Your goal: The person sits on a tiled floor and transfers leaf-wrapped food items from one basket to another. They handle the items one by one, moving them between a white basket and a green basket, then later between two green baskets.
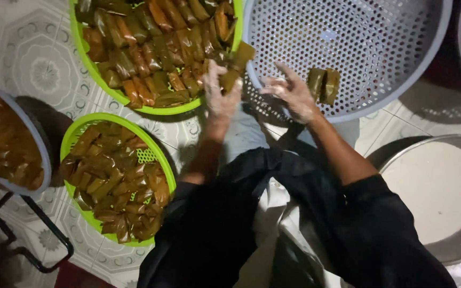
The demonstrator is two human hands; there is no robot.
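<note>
My left hand (221, 92), in a thin clear glove, grips leaf-wrapped parcels (236, 66) at the rim of the upper green basket (89, 64), which is heaped with several brown-green wrapped parcels. My right hand (293, 96), also gloved, hovers with fingers spread over the near rim of a grey perforated basket (348, 37). Two wrapped parcels (324, 84) lie inside that basket just right of my right hand. Both arms wear dark sleeves pushed up.
A second green basket (73, 133) with several parcels sits at lower left. A grey container (38, 144) of parcels stands at the far left above a black metal stand (33, 234). A metal pot with a pale surface (433, 186) is at right. Patterned tiles cover the floor.
</note>
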